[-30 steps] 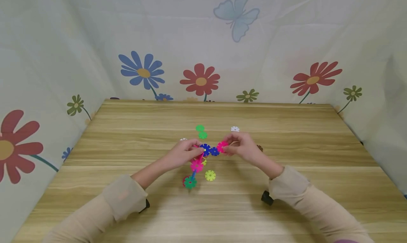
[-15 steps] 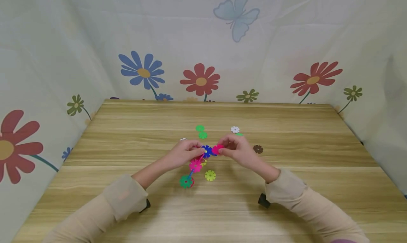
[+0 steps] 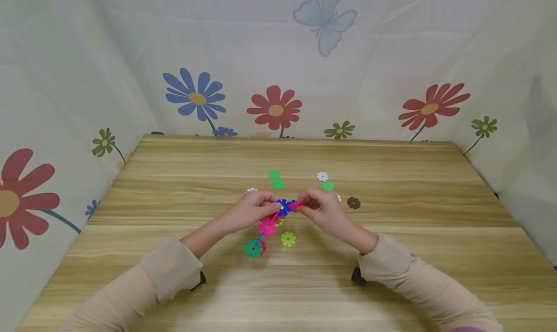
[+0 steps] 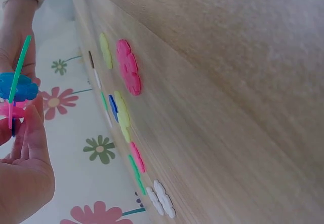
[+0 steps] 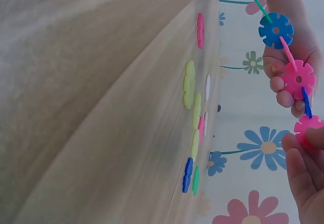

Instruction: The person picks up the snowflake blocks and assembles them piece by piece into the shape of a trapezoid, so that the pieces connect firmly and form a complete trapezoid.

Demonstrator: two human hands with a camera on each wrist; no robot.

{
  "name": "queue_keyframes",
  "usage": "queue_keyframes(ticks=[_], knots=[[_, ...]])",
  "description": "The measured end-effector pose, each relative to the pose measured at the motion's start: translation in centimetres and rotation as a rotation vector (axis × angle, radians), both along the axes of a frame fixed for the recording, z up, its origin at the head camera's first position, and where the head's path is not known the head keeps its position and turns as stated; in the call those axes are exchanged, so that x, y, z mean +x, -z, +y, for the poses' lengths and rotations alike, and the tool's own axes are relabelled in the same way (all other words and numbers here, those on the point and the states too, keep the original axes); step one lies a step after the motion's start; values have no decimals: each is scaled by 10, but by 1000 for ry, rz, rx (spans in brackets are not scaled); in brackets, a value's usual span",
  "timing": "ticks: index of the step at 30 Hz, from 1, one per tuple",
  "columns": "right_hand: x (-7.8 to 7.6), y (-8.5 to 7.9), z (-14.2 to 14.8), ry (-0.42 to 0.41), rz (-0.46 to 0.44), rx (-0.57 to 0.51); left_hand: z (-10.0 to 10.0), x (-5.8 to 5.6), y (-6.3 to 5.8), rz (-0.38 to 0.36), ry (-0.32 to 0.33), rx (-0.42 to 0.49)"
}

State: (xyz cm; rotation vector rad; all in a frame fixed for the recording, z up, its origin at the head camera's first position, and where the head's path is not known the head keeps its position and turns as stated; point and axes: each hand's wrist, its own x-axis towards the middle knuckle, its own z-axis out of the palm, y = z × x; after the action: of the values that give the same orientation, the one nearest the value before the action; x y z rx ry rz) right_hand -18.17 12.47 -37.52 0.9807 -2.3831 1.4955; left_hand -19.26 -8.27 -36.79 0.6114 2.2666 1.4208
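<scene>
My left hand (image 3: 254, 207) grips a chain of slotted plastic snowflake discs by its upper end, near a dark blue disc (image 3: 283, 207). Lower on the chain hang a pink disc (image 3: 267, 227) and a green disc (image 3: 252, 249). Between thumb and fingers, my right hand (image 3: 324, 207) pinches another pink disc (image 3: 295, 206), turned nearly edge-on in the head view. In the right wrist view this pink disc (image 5: 306, 128) meets the edge-on dark blue disc (image 5: 306, 102) at the chain's end. The left fingers partly hide the chain's middle in the head view.
Loose discs lie on the wooden table (image 3: 391, 177): two green discs (image 3: 277, 183), a white disc (image 3: 322, 176), another green disc (image 3: 328, 185), a brown disc (image 3: 354, 203) and a yellow-green disc (image 3: 288, 238). A flower-print cloth (image 3: 374, 42) stands behind the table.
My right hand has moved left with its pink disc, up to the dark blue one, and turned it edge-on. The chain's lower end has swung slightly left; my left hand stays nearly still.
</scene>
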Motion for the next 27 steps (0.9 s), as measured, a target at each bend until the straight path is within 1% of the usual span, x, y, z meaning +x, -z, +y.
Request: queue_keyframes(ticks=[5,10,14,19,22,25,27], knots=[[-1,1,-1,-23,78,-30,-1,0,-1,-9,13,1],[0,4,-4,-52,122,-58,-2,1,-1,-19,20,-6],[0,4,-7,-43,158,-68,-2,3,-4,1,11,-13],[1,2,-11,-35,205,-48,-3,2,-4,26,5,-29],[0,1,-12,-22,196,-43,-3,2,-3,33,0,-27],[-1,1,-11,3,149,-47,-2,1,-3,39,-12,-20],[-1,1,-10,20,107,-45,-1,2,-3,30,-4,7]])
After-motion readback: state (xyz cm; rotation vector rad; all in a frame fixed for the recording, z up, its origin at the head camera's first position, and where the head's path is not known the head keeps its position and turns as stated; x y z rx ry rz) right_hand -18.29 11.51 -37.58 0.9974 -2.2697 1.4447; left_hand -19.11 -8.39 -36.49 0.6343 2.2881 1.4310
